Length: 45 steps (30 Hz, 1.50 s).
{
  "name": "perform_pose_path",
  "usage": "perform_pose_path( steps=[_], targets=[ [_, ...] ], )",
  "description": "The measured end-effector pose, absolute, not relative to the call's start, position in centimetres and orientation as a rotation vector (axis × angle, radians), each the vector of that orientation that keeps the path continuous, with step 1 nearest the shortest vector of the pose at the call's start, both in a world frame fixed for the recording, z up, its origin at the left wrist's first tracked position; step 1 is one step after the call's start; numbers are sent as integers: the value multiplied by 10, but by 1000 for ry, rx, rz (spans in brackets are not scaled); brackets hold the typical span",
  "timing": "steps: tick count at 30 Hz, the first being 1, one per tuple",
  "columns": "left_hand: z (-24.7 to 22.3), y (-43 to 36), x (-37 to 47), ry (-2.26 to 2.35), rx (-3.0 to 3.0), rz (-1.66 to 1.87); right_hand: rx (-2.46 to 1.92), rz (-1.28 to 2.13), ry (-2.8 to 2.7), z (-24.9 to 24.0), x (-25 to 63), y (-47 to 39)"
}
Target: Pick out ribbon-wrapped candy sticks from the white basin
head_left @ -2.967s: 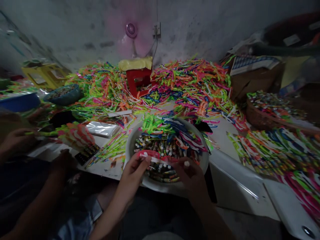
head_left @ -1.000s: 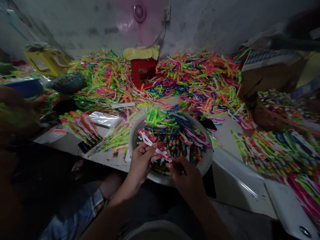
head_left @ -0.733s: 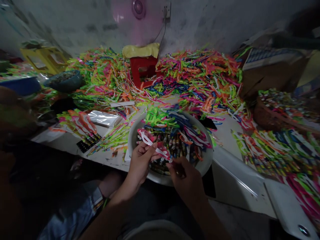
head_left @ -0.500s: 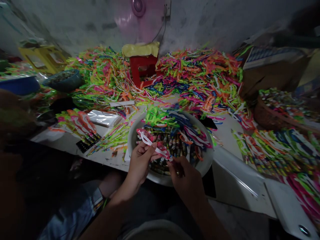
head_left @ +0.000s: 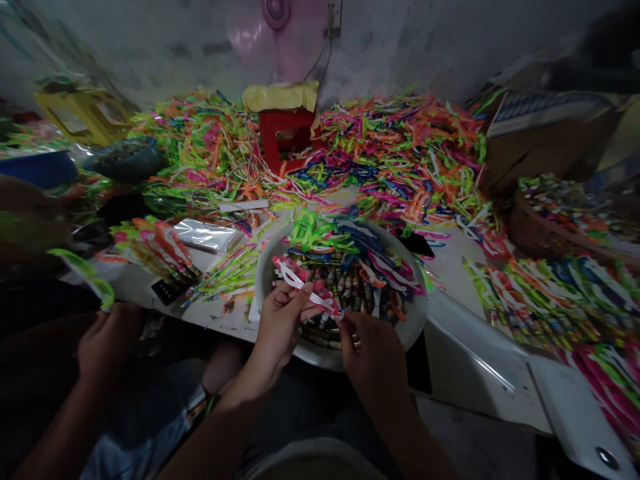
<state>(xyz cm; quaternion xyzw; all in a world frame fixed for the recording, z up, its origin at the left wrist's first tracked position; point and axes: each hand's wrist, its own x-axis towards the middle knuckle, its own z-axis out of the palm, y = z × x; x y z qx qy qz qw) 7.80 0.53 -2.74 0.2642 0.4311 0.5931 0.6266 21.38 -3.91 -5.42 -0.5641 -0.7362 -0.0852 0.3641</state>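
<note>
My left hand [head_left: 281, 319] is closed, pinching a long pink and white plastic piece [head_left: 296, 277] between thumb and fingers. My right hand [head_left: 376, 347] is also closed, its fingertips at the lower right end of that same piece, where something small and pale shows. Whether a small tube sits inside my right fingers is hidden. Both hands are over the near part of a round metal basin [head_left: 419, 333]. Inside it lie many small dark patterned tubes [head_left: 345, 283], with green plastic pieces [head_left: 313, 233] and blue ones [head_left: 357, 235] along the far side.
A co-worker's hand [head_left: 107, 343] at left holds a yellow-green piece [head_left: 90, 277]. Heaped colourful plastic pieces [head_left: 400, 140] surround a red stool [head_left: 273, 137] at the back. Finished-looking rows [head_left: 545, 293] lie right, beside clear plastic film [head_left: 465, 333]. A brown basket [head_left: 535, 227] stands behind.
The co-worker's hand has come up into view at left, holding a yellow-green piece. My own hands have barely moved and keep the pink and white piece over the basin.
</note>
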Motion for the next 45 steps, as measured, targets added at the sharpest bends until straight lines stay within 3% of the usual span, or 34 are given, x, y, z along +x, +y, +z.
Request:
perform_pose_path(
  steps=[5,11,13,18,27,45],
  targets=[
    [-28,5,76,981,616,1347,-1418,85,-1846,-50,214,-42],
    [-34,3,77,980,686,1343,-1429,1011,-1641,-33,223,-34],
    [-35,2,78,963,714,1331,-1386,1153,-1724,-32,225,-30],
    [-36,-3,80,940,743,1336,-1406,1168,-1845,-37,224,-24],
    [-32,3,78,972,598,1449,-1351,1208,-1530,-36,232,-31],
    [-31,2,79,974,637,1446,-1361,622,-1739,-48,225,-33]
  ],
)
